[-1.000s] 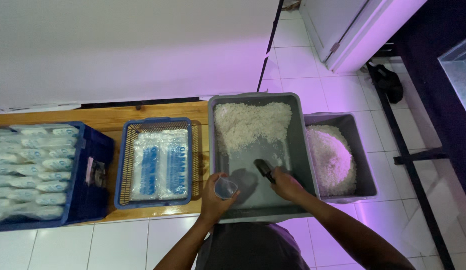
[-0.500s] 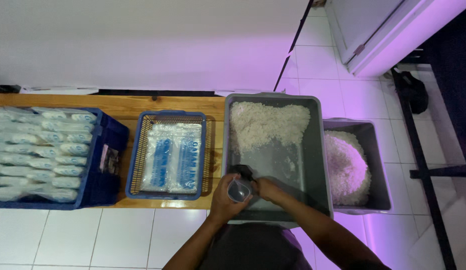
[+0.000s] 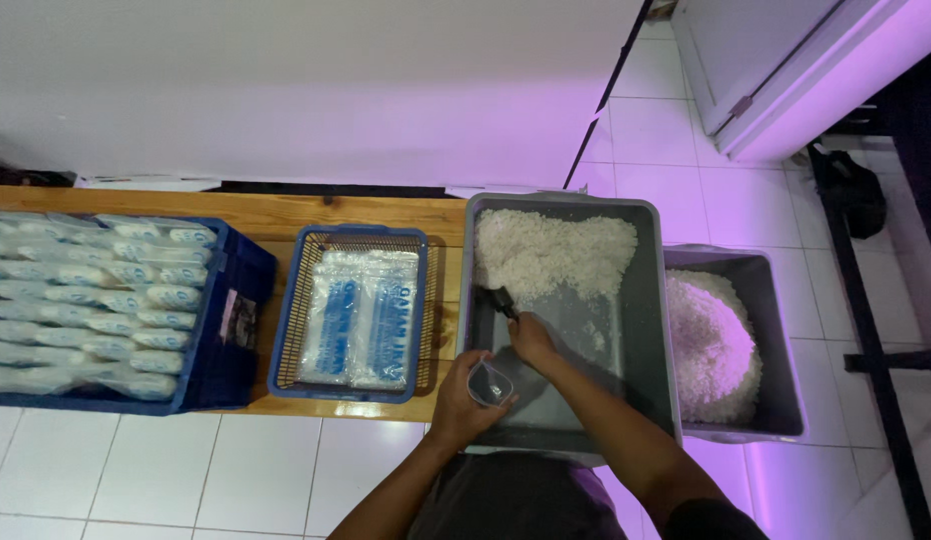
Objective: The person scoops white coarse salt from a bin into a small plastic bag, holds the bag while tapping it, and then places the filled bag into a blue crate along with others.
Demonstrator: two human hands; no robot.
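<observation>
My left hand (image 3: 460, 404) holds a small clear plastic bag (image 3: 489, 382) open at the near left corner of a large grey tub (image 3: 651, 330). My right hand (image 3: 532, 340) grips a dark scoop (image 3: 499, 300) whose head reaches toward the pile of white coarse grains (image 3: 551, 250) heaped at the far end of the tub. The near part of the tub floor shows only scattered grains.
A second grey tub (image 3: 781, 400) at the right holds a mound of white grains. A blue basket (image 3: 356, 318) with flat empty bags stands left of the tub, and a blue crate (image 3: 231, 330) of filled bags farther left, all on a wooden bench (image 3: 286, 215). White tiled floor lies below.
My right hand has moved the scoop from above the bag back toward the grain pile. The left hand still holds the bag by the tub's near left corner.
</observation>
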